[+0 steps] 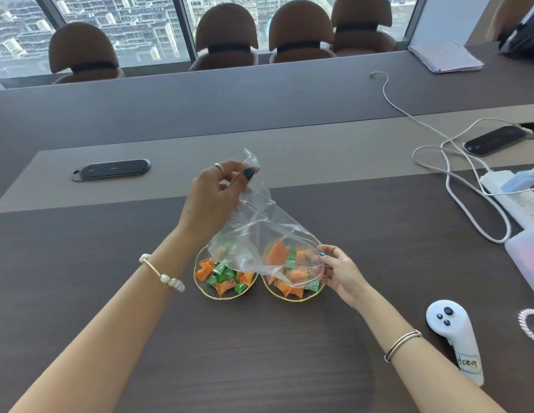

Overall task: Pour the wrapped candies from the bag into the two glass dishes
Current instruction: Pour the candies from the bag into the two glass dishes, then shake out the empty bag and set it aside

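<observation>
A clear plastic bag (259, 228) hangs over two gold-rimmed glass dishes. My left hand (213, 198) pinches the bag's upper end, lifted above the table. My right hand (338, 272) grips the bag's lower edge at the right rim of the right dish (292, 298). The left dish (200, 281) holds several orange and green wrapped candies (227, 277). More orange and green candies lie in the right dish, seen partly through the bag. I cannot tell whether any candy is still inside the bag.
A white handheld controller (450, 326) lies at the right front. A white power strip (513, 201) with cables and a black device (495, 140) sit at the right. A black socket panel (111, 169) is set into the table at the left. Brown chairs stand behind.
</observation>
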Demonstrator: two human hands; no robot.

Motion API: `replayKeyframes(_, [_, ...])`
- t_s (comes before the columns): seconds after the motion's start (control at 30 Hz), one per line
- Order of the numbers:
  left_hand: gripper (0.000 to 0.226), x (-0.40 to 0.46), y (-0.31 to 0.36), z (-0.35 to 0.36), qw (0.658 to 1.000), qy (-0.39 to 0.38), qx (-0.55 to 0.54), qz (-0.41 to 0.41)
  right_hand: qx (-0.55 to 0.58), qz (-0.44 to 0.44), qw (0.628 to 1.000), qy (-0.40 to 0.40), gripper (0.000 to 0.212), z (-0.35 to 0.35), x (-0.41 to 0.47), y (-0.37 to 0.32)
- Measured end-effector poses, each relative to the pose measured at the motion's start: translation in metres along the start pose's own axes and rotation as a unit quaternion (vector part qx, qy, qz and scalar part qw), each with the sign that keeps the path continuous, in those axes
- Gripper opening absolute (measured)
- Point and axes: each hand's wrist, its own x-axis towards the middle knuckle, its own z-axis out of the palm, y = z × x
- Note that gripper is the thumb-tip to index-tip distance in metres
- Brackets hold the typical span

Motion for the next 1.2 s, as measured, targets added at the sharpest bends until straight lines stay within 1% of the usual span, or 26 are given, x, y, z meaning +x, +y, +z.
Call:
replayKeyframes(0.1, [0.012, 0.0, -0.005, 0.002, 1.0, -0.013, 0.006, -0.006, 0.005, -0.012, 1.0, 0.025, 0.015, -0.005, -0.002, -0.004])
replayKeyframes(0.2, [0.012, -0.001, -0.007, 0.002, 1.0, -0.007, 0.012, -0.004, 0.014, -0.029, 0.999, 0.038, 0.017, -0.011, -0.005, -0.008])
replayKeyframes(0.3, [0.013, -0.001, -0.001, 0.001, 1.0, 0.015, 0.004, 0.005, 0.012, -0.043, 0.999, 0.024, 0.017, -0.01, -0.009, -0.011])
replayKeyframes(0.47, [0.02, 0.001, 0.005, -0.007, 0.999, 0.041, -0.006, 0.021, 0.042, -0.092, 0.995, 0.013, 0.019, -0.007, -0.012, -0.018])
replayKeyframes(0.63, [0.022, -0.001, -0.016, -0.026, 0.998, 0.056, -0.018, 0.007, 0.039, -0.109, 0.993, 0.023, 0.018, 0.0, -0.018, -0.021])
replayKeyframes(0.7, [0.019, -0.001, -0.031, -0.039, 0.997, 0.063, -0.033, -0.006, 0.028, -0.119, 0.992, 0.025, 0.019, 0.01, -0.02, -0.023])
replayKeyframes(0.8, [0.011, 0.001, -0.057, -0.068, 0.994, 0.08, -0.074, -0.028, 0.002, -0.135, 0.991, 0.022, 0.019, 0.034, -0.02, -0.029])
replayKeyframes(0.9, [0.014, 0.0, -0.084, -0.105, 0.986, 0.118, -0.107, -0.054, -0.038, -0.159, 0.986, 0.013, 0.019, 0.071, -0.018, -0.036])
replayKeyframes(0.93, [0.015, -0.001, -0.094, -0.12, 0.984, 0.131, -0.109, -0.059, -0.056, -0.17, 0.984, 0.01, 0.019, 0.087, -0.018, -0.037])
replayKeyframes(1.03, [0.005, -0.007, -0.129, -0.17, 0.976, 0.167, -0.122, -0.071, -0.105, -0.194, 0.975, -0.004, 0.017, 0.141, -0.015, -0.036])
replayKeyframes(1.13, [0.003, -0.011, -0.173, -0.219, 0.965, 0.207, -0.13, -0.099, -0.146, -0.21, 0.967, -0.016, 0.015, 0.203, -0.007, -0.025])
replayKeyframes(1.2, [0.015, -0.011, -0.206, -0.248, 0.956, 0.235, -0.126, -0.12, -0.166, -0.216, 0.962, -0.012, 0.009, 0.243, 0.001, -0.013])
